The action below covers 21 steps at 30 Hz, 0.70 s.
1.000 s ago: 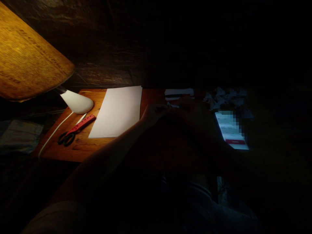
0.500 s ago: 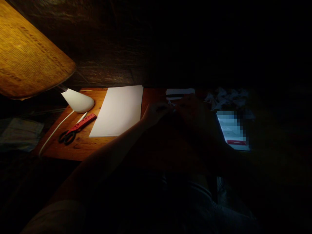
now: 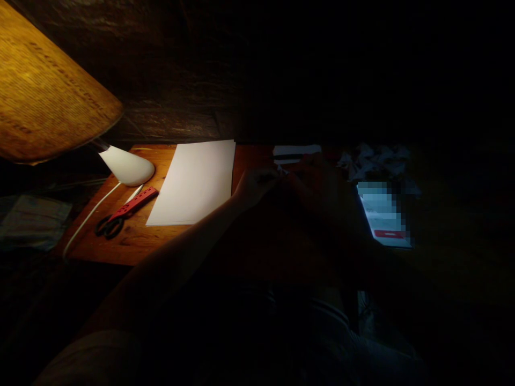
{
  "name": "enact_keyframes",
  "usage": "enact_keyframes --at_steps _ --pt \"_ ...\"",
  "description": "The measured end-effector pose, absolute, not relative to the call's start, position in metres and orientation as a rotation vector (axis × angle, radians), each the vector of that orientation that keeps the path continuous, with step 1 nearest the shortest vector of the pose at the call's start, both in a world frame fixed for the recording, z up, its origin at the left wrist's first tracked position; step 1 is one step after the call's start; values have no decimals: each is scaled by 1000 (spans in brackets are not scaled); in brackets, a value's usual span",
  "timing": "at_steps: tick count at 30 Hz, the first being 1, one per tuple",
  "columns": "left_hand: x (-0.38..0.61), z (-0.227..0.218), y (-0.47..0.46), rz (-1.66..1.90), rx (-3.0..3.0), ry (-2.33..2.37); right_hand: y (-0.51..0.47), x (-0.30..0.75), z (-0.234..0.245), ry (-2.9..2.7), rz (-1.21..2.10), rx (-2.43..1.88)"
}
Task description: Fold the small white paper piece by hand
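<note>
White scrap (image 3: 282,170) sat pinched between my left hand (image 3: 253,187) and right hand (image 3: 322,185), mid-table (image 3: 132,244), right of the paper stack (image 3: 193,182). Grip detail lost in shadow. Best practice: small, even finger pressure, nearer the lamp (image 3: 126,166).

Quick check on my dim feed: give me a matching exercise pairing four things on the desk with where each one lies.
Things:
1. red-handled scissors
2. white paper sheets
3. lit phone screen
4. crumpled white paper

Places:
A. right of the hands, glowing
B. far right, beyond the phone
C. beside the white lamp base, left end
D. between the lamp base and the left hand

Pairs: 1-C, 2-D, 3-A, 4-B
</note>
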<state>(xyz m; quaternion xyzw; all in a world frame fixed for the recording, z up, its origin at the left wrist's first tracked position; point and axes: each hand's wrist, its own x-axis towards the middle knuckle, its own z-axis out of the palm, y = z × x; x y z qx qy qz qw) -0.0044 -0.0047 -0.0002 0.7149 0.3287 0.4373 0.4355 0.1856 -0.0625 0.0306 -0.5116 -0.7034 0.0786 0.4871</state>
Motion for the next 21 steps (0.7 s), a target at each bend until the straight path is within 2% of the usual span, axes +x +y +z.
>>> enact_keyframes --at_steps 21 --pt "-4 -3 -4 1117 1802 844 -67 181 33 -1715 157 -1303"
